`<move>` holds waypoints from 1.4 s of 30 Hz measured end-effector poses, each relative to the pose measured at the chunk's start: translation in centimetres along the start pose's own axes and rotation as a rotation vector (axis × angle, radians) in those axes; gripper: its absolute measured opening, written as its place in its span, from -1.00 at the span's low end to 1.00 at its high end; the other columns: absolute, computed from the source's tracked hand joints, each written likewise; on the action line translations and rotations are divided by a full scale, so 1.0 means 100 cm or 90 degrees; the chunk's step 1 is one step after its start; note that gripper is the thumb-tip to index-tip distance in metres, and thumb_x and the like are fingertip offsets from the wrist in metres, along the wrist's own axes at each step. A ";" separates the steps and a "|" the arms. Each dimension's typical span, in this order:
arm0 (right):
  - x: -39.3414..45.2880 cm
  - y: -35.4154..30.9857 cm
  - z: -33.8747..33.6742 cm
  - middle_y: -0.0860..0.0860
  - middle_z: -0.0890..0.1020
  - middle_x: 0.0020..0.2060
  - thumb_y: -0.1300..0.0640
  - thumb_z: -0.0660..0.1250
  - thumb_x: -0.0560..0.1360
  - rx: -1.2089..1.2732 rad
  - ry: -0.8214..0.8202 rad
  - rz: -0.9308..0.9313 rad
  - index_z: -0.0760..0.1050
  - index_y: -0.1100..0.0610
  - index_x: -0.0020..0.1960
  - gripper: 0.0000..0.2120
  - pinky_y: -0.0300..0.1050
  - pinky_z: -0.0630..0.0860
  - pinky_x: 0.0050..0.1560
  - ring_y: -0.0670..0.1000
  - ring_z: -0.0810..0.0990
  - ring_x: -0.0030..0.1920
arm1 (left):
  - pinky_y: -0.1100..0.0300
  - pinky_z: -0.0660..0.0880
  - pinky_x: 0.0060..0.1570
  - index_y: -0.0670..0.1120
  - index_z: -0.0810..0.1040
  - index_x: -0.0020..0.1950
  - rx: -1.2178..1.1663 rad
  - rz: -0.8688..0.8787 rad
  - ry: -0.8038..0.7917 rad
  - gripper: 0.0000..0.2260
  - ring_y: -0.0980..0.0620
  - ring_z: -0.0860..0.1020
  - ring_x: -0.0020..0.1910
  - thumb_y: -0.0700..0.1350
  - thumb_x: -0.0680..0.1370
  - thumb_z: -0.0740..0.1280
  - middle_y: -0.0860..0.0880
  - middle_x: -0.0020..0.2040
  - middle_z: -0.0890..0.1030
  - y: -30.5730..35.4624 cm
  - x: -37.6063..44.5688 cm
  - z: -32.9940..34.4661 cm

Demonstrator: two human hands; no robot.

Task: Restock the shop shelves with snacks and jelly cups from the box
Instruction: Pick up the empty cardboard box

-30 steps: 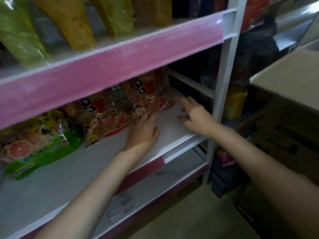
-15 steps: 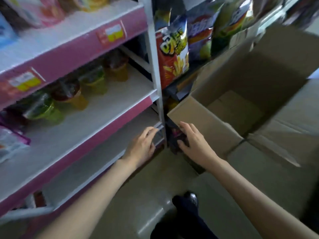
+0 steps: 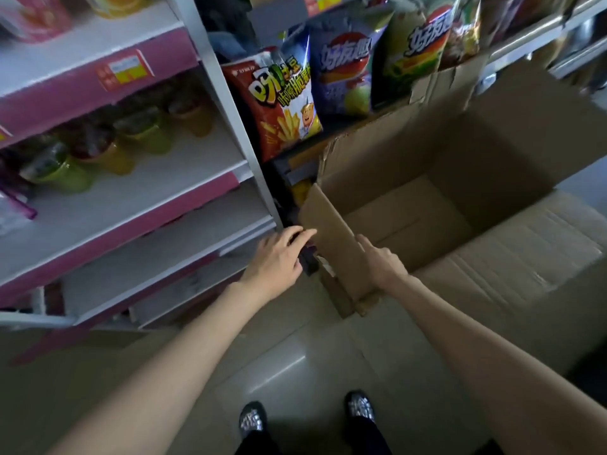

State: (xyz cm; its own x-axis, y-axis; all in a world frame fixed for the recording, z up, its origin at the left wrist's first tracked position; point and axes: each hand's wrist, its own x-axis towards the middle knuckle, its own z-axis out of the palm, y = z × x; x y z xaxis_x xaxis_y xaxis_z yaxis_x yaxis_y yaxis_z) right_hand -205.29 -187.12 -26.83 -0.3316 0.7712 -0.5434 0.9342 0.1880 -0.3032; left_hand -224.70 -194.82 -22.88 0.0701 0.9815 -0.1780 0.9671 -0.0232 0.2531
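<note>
The cardboard box (image 3: 443,205) stood open on the floor to the right of the shelf unit, its near-left flap (image 3: 331,238) raised; the visible interior showed only bare cardboard, and no snacks or jelly cups could be made out inside. The right hand (image 3: 382,262) lay over the inner face of that flap, fingers extended, holding nothing that could be seen. The left hand (image 3: 279,254) hovered just left of the flap's edge, fingers loosely straight, empty. Jelly cups (image 3: 108,149) sat toward the back of the middle shelf (image 3: 138,205), with bare white board in front. Snack bags (image 3: 285,103) stood on the neighbouring rack beyond the box. Judgement: the step in hand was a reach into the box. It would go best by pressing the flap outward with one hand so the opening stays clear, then checking the shadowed far corners before reaching deep.
</note>
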 end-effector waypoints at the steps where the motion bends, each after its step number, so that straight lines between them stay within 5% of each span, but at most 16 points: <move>1: -0.007 0.005 -0.005 0.22 0.54 0.06 0.36 0.08 0.51 -0.025 0.012 -0.021 -0.06 -0.08 0.52 -0.30 0.02 0.50 -0.07 0.25 0.57 0.02 | 0.02 0.24 0.31 0.07 0.08 0.50 0.004 -0.001 -0.004 -0.48 -0.09 0.28 0.36 -0.15 0.58 0.15 -0.02 0.46 0.19 0.009 0.001 -0.005; 10: -0.117 0.020 -0.106 -0.02 0.58 0.19 0.24 0.24 0.41 -0.037 -0.058 -0.296 0.09 -0.16 0.48 -0.28 -0.06 0.45 0.15 0.11 0.51 0.20 | -0.13 0.10 0.42 0.16 0.00 0.50 0.106 0.110 -0.076 -0.31 -0.06 -0.09 0.50 0.04 0.50 0.34 -0.01 0.52 0.03 0.072 -0.012 -0.068; 15: -0.163 -0.032 -0.134 -0.24 0.52 -0.03 0.25 0.31 0.42 0.004 -0.179 -0.427 0.20 -0.10 0.45 -0.33 -0.47 0.35 -0.13 -0.13 0.53 0.01 | 0.03 0.31 0.24 0.11 0.34 0.34 0.083 0.028 -0.071 -0.51 -0.02 0.23 0.31 0.11 0.45 0.37 -0.03 0.25 0.34 0.068 -0.062 -0.122; 18: -0.173 -0.070 -0.123 -0.18 0.52 0.12 0.24 0.35 0.44 -0.031 -0.244 -0.486 0.17 -0.12 0.46 -0.31 -0.44 0.36 -0.05 -0.16 0.48 0.07 | 0.07 0.35 0.16 0.09 0.40 0.30 0.078 -0.055 -0.126 -0.55 -0.01 0.35 0.24 0.12 0.44 0.39 -0.01 0.17 0.42 0.047 -0.114 -0.139; 24: -0.196 -0.166 -0.072 -0.03 0.48 0.29 0.27 0.31 0.48 -0.127 -0.307 -0.656 0.11 -0.22 0.44 -0.30 -0.10 0.50 0.16 -0.08 0.44 0.26 | 0.04 0.37 0.13 0.05 0.36 0.31 -0.042 -0.307 -0.112 -0.51 -0.03 0.37 0.18 0.15 0.44 0.37 0.00 0.15 0.42 0.012 -0.268 -0.123; 31: -0.241 -0.284 0.028 -0.03 0.40 0.38 0.27 0.20 0.55 -0.269 -0.318 -0.930 0.21 -0.04 0.46 -0.47 -0.19 0.33 0.29 -0.03 0.38 0.35 | 0.10 0.41 0.08 0.05 0.32 0.28 -0.203 -0.567 0.018 -0.56 0.04 0.33 0.12 0.17 0.48 0.31 0.01 0.11 0.39 0.000 -0.435 -0.070; 36: -0.279 -0.365 0.113 0.05 0.46 0.32 0.33 0.25 0.50 -0.382 -0.354 -1.008 0.24 0.01 0.45 -0.43 -0.13 0.35 0.27 0.04 0.41 0.31 | 0.19 0.33 -0.03 0.04 0.32 0.28 -0.193 -0.697 0.074 -0.59 0.03 0.32 0.11 0.14 0.50 0.30 -0.01 0.11 0.39 -0.025 -0.526 -0.043; 42: -0.342 -0.475 0.227 0.11 0.49 0.24 0.30 0.26 0.50 -0.432 -0.362 -1.055 0.26 0.05 0.44 -0.46 -0.12 0.36 0.22 0.08 0.43 0.26 | 0.10 0.37 0.11 0.03 0.33 0.24 -0.191 -0.818 0.119 -0.62 0.01 0.29 0.07 0.13 0.50 0.30 -0.03 0.08 0.38 -0.086 -0.658 -0.012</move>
State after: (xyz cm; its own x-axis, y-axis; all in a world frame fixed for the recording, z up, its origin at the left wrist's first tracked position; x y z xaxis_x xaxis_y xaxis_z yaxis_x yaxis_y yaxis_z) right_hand -241.30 -236.17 -11.61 -0.7004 -0.6620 -0.2668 -0.4984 0.7212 -0.4811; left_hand -237.94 -258.97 -12.16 -0.9030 0.2861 -0.3206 0.2277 0.9513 0.2077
